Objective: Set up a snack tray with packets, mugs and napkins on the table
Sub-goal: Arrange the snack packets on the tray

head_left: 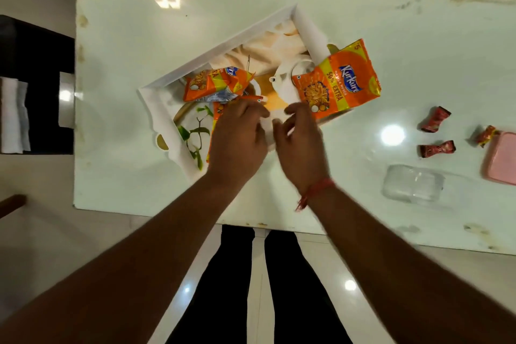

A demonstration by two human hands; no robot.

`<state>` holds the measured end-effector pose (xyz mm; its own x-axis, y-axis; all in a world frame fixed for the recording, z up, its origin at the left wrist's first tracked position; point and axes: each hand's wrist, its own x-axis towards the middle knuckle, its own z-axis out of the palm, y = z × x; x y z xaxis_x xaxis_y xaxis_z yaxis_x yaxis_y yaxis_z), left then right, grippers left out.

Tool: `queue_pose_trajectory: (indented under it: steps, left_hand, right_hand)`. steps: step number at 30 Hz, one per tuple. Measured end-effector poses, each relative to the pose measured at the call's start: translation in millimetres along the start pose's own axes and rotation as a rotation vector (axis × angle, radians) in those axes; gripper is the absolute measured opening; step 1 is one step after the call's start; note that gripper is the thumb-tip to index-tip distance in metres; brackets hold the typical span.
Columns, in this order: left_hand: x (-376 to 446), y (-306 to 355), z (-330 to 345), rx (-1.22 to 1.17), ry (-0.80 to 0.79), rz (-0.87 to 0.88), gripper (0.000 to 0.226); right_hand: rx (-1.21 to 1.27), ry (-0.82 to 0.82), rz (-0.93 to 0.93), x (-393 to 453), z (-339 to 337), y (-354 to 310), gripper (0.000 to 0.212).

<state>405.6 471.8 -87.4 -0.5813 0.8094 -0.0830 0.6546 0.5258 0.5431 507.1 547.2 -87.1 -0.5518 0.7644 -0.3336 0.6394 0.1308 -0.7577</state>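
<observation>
Three orange snack packets (337, 79), glossy, crinkled, white tray (156, 109)

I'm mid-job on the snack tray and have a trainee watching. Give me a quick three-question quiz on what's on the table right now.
1. True or false: the big orange packet lies wholly inside the white tray.
2. How many small red sweets lie on the table, right of the tray?
3. Which sits nearest the sweets: (a) pink lid, (b) crumpled packet, (c) left hand?

Key: 1 false, it overhangs the tray's right rim. 2 three. 3 a.
</observation>
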Motion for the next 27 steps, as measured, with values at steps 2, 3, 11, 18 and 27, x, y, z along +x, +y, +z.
queue_pose_trajectory:
  steps: [2, 3, 11, 18, 27]
  left_hand:
    - [-10, -17, -9, 0.067, 0.004, -0.125, 0.027]
    - [-15, -23, -11, 0.087, -0.018, -0.208, 0.03]
    - [-33, -32, -3, -0.249, -0.146, -0.686, 0.034]
    - [-33, -20, -5, -0.653, -0.099, -0.924, 0.028]
    - [-30, 32, -6, -0.966, -0.132, -0.898, 0.032]
  right_hand:
    - [-0.06, -0.109, 0.098, -25, 25, -3, 0.032]
    - [-0.066, -0.158, 0.14, -33, 35, -5, 0.032]
    - [0.017, -0.052, 0.322, -33, 47, -9, 0.032]
    - [0.546, -0.04, 0.729, -23, 27, -3, 0.047]
    - [0.345, 0.105, 0.334, 1, -9, -5, 0.024]
